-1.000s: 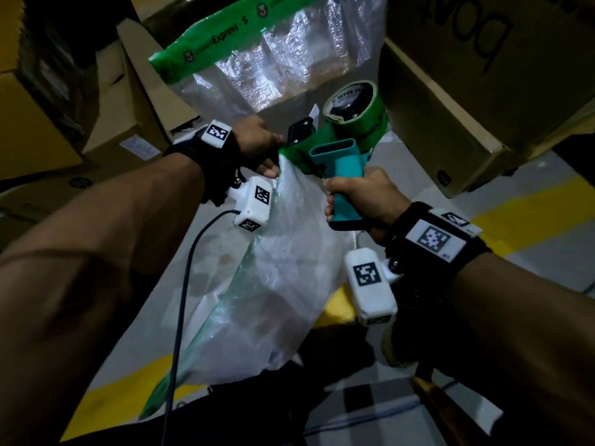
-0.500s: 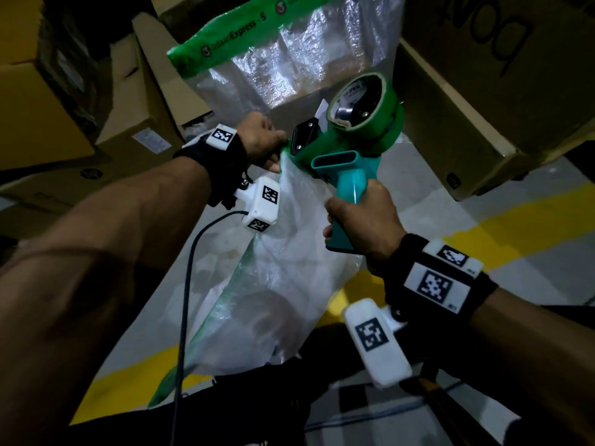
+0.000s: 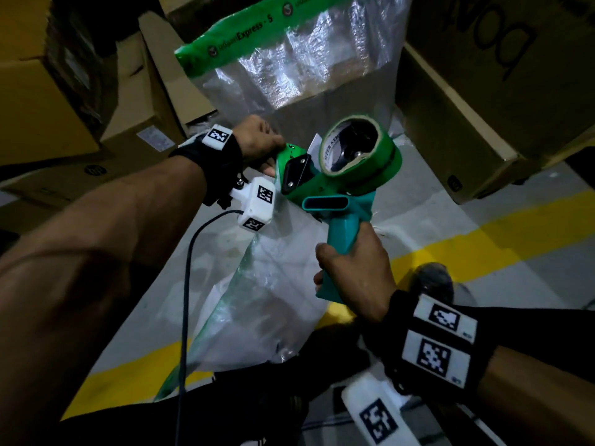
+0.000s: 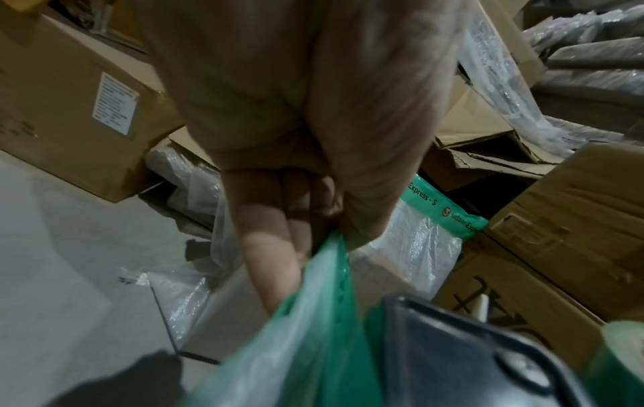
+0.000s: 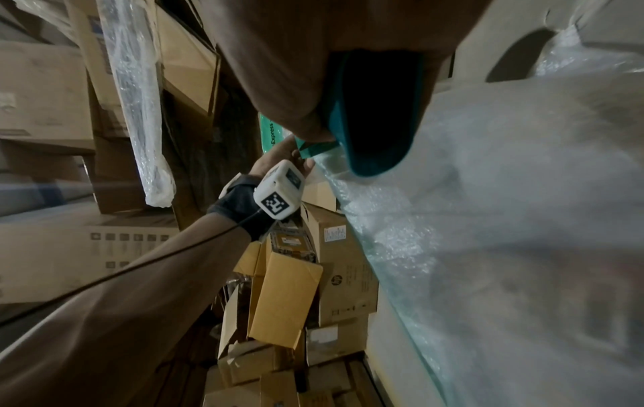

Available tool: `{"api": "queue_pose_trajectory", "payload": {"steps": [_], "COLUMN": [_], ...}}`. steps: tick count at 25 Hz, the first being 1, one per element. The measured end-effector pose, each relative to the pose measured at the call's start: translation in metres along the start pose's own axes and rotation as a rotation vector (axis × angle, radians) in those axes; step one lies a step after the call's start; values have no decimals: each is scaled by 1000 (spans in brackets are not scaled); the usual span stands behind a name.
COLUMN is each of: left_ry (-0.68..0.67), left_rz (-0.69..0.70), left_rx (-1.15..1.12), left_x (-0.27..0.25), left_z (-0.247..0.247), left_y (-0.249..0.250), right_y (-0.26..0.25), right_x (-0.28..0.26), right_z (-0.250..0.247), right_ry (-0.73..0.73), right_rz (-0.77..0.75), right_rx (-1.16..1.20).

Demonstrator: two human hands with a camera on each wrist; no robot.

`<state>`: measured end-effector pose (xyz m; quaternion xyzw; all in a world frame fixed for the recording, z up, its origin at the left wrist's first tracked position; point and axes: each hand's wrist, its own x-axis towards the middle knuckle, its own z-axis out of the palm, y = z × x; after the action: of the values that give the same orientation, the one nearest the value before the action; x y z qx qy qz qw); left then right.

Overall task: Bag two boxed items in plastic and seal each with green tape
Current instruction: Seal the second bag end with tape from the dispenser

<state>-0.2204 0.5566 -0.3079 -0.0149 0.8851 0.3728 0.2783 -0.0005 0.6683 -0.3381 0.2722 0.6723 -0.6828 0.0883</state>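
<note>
A clear plastic bag (image 3: 267, 284) with a pale boxed item inside hangs in front of me, its top edge green. My left hand (image 3: 257, 143) pinches that green top edge (image 4: 313, 289) between thumb and fingers. My right hand (image 3: 354, 272) grips the teal handle of a tape dispenser (image 3: 341, 188) loaded with a roll of green tape (image 3: 360, 149). The dispenser's head lies against the bag's top, right beside my left hand. Behind stands a second bagged box (image 3: 302, 66), closed across its top with green printed tape (image 3: 231, 43).
Cardboard boxes (image 3: 135, 101) are stacked at the left and a large carton (image 3: 483, 91) at the right. The grey floor carries a yellow stripe (image 3: 483, 249). A black cable (image 3: 186, 284) hangs from my left wrist. More cartons and plastic wrap (image 5: 139, 96) fill the background.
My right hand has drawn the dispenser back towards me and to the right, tilting it so the roll faces up. My left hand keeps its pinch on the bag's top.
</note>
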Motion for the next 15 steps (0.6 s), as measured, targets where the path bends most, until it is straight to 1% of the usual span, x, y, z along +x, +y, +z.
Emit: {"api": "queue_pose_trajectory", "payload": {"steps": [7, 10, 12, 15], "left_ry": [-14, -15, -59, -161], "left_rz": [0, 22, 28, -16], "left_rx": [63, 86, 28, -229], "left_x": [6, 6, 2, -9], "left_z": [-3, -2, 1, 2], "left_y": [-7, -6, -1, 1], "right_y": [24, 26, 25, 22], "right_x": [-16, -10, -2, 10], "right_z": [14, 19, 19, 19], "right_ry": [13, 16, 15, 10], "right_rz": [20, 36, 38, 78], "right_rx": [-74, -74, -65, 70]}}
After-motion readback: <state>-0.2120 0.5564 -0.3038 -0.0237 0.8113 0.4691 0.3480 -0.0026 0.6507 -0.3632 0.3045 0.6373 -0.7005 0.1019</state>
